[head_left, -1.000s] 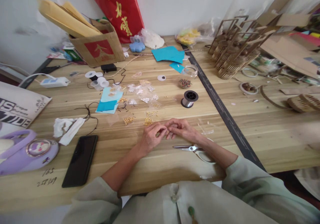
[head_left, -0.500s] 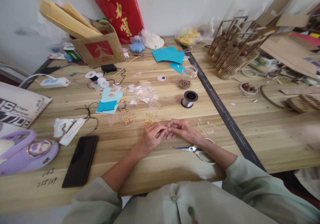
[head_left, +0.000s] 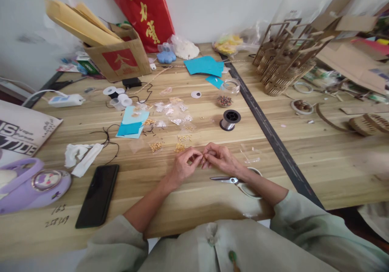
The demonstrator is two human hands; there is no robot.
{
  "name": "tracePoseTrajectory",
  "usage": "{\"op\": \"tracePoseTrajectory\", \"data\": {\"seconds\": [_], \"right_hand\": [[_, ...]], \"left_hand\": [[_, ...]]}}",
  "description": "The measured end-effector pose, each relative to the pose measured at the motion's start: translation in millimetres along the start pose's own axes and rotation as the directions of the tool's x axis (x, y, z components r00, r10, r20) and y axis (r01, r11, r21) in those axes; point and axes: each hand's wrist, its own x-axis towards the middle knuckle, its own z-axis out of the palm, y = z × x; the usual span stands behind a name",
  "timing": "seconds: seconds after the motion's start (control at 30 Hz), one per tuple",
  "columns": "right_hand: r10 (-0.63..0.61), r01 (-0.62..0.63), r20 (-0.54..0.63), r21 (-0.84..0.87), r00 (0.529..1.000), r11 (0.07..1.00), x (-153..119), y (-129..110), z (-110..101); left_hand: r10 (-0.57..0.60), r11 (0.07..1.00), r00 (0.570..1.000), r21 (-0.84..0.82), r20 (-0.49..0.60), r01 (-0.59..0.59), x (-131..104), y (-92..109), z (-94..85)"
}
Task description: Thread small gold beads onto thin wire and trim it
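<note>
Fingertips meet in front of me, over the tabletop. My right hand (head_left: 221, 158) pinches a tiny gold-coloured beaded piece (head_left: 204, 159), partly covered by the fingers. Thumb and forefinger of my left hand (head_left: 185, 162) are pressed together just beside it; what they grip is too small to make out. Just beyond the left hand lies a pile of gold beads (head_left: 180, 147), with another heap of gold beads (head_left: 156, 146) further left. Scissors (head_left: 225, 179) with pale handles lie partly under my right forearm. A spool of clear line (head_left: 230, 120) stands beyond the right hand.
Small bags of silver findings (head_left: 178, 120) and blue sheets (head_left: 130, 128) lie further back. On the left are a black phone (head_left: 97, 196) and a purple case (head_left: 33, 185). A jar of mixed beads (head_left: 225, 100) and bamboo baskets (head_left: 276, 71) stand toward the back right.
The left fingertips have shifted slightly left, away from the right ones, and the left hand's finger loop looks wider. The right hand stays almost in place with the beaded piece.
</note>
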Motion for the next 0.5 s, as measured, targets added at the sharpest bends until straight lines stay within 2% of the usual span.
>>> {"op": "tracePoseTrajectory", "data": {"seconds": [0.13, 0.27, 0.5], "right_hand": [[0.002, -0.002, -0.003, -0.015, 1.000, 1.000, -0.6, -1.5, -0.1], [0.016, -0.016, -0.001, -0.014, 1.000, 1.000, -0.5, -1.9, -0.4], [0.052, -0.052, -0.005, -0.021, 0.999, 0.998, 0.1, -2.2, -0.6]], "left_hand": [[-0.141, 0.984, 0.990, -0.106, 0.027, 0.143, 2.1, 3.1, -0.5], [-0.269, 0.923, 0.960, -0.263, 0.078, 0.280, 4.6, 4.0, -1.3], [-0.395, 0.785, 0.907, -0.461, 0.143, 0.415, 6.6, -1.1, -1.6]]}}
